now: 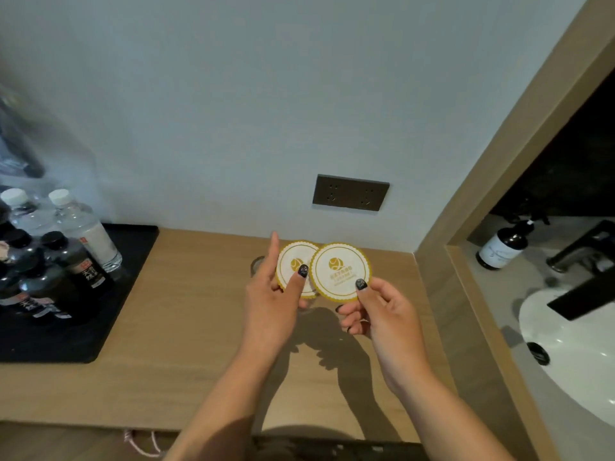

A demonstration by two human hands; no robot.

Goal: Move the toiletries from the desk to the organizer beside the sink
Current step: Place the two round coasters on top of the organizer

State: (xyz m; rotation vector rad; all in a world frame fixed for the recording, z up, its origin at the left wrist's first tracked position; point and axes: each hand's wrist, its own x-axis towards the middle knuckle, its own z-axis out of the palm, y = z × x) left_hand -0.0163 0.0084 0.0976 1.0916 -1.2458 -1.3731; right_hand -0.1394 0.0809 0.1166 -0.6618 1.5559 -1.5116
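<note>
Each of my hands holds a round white paper coaster with a scalloped gold edge and gold logo, above the wooden desk point(186, 327). My left hand point(271, 304) pinches the left coaster point(293, 261) with thumb on its face and forefinger pointing up. My right hand point(376, 314) pinches the right coaster point(339, 271), which overlaps the left one. A clear glass point(257, 265) stands partly hidden behind my left hand. No organizer is visible.
A black tray point(109, 314) at the left carries clear and dark water bottles point(86, 234). A dark socket plate point(350, 193) sits on the wall. Past a wooden partition point(466, 227) at the right are a white sink point(572, 354), black faucet point(585, 254) and dark pump bottle point(504, 242).
</note>
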